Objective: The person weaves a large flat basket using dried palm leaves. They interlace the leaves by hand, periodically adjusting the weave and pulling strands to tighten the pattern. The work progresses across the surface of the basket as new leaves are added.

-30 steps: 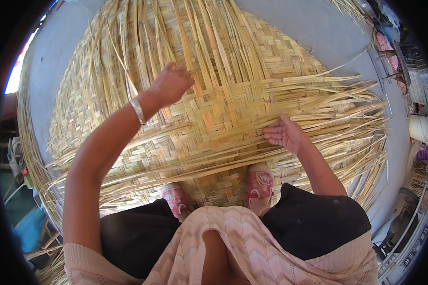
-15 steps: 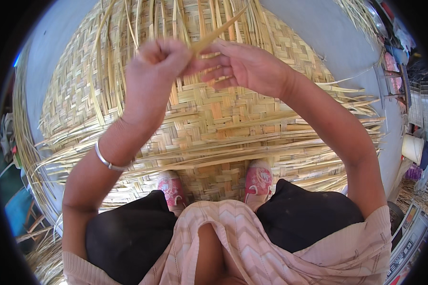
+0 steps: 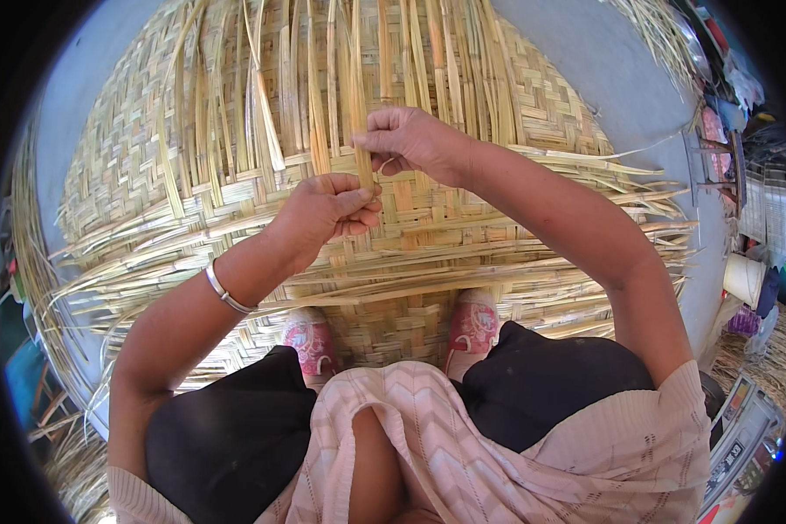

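Observation:
A long, flat straw-coloured strip (image 3: 356, 96) runs lengthwise away from me over the woven mat (image 3: 555, 100). My left hand (image 3: 327, 214), with a silver bangle on its wrist, is closed in a pinch on the strip's near end. Slightly farther up, the thumb and fingers of my right hand (image 3: 415, 144) close on the same strip at its right side. Other loose lengthwise strips (image 3: 314, 96) lie beside it on the mat. Crosswise strips (image 3: 393, 253) pass just below my hands.
My feet in red-and-white shoes (image 3: 473, 321) rest at the mat's near part. Loose straw (image 3: 39, 236) lies along the left on the grey floor (image 3: 585, 44). Household clutter, with a white bucket (image 3: 743, 279), lines the right side.
Both hands have come down nearer to me. The strip, which slanted to the upper right, now lies in line with the lengthwise strips. My right-hand fingers, spread before, have closed on it.

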Available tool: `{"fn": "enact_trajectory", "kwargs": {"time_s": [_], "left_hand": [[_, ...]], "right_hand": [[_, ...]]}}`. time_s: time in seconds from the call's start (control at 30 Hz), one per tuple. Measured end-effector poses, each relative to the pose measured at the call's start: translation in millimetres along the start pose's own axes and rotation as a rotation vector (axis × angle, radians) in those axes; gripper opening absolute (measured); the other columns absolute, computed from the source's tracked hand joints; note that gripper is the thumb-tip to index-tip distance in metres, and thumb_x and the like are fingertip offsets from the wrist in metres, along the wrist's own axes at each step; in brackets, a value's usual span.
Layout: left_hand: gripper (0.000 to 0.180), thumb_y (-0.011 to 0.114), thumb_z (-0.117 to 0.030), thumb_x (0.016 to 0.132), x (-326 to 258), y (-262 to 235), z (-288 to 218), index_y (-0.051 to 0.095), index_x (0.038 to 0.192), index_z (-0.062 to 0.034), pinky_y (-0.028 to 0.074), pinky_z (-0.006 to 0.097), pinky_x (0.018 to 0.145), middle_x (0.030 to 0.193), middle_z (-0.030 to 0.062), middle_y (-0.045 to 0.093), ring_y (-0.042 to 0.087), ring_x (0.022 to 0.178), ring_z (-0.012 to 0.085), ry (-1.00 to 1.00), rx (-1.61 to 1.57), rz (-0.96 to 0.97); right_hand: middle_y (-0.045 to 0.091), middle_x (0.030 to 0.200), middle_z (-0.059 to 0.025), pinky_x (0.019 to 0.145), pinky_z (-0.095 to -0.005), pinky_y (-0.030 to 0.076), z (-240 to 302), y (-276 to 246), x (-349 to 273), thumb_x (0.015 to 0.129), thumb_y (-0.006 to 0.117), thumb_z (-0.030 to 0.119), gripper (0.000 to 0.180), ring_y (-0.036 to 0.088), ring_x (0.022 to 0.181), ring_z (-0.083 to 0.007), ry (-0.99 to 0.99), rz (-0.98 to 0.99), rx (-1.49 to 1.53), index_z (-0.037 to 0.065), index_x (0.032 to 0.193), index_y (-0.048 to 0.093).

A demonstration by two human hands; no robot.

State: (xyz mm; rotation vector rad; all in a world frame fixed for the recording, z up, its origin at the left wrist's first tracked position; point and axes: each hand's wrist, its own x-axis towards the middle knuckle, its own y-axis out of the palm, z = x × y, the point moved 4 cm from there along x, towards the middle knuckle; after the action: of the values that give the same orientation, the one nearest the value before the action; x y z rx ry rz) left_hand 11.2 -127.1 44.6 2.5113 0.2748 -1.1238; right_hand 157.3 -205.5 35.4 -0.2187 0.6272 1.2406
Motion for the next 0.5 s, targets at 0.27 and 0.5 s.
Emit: {"fn": "enact_trajectory", "kwargs": {"time_s": [0.27,0.5], "left_hand": [[0.022,0.052,-0.021,0.098,13,-2,15,0.062,0.105,-0.0020,0.048,0.023,0.069,0.085,0.0015,0.061,0.057,0.073,0.0096,-0.008,-0.112,-0.031],[0.022,0.050,-0.021,0.099,15,-1,22,0.061,0.104,-0.0022,0.048,0.023,0.067,0.082,0.0015,0.060,0.057,0.071,0.0101,-0.021,-0.180,-0.023]], "right_hand": [[0.063,0.085,-0.0058,0.072,-0.0274,0.055,-7,-6,9,0.088,0.068,0.023,0.021,0.064,0.077,-0.0144,0.020,0.039,-0.080,0.003,0.091,0.061],[0.064,0.089,-0.0034,0.075,-0.0259,0.053,-9,-2,7,0.090,0.067,0.026,0.023,0.062,0.080,-0.0115,0.048,0.004,-0.049,0.006,0.097,0.061]]}}
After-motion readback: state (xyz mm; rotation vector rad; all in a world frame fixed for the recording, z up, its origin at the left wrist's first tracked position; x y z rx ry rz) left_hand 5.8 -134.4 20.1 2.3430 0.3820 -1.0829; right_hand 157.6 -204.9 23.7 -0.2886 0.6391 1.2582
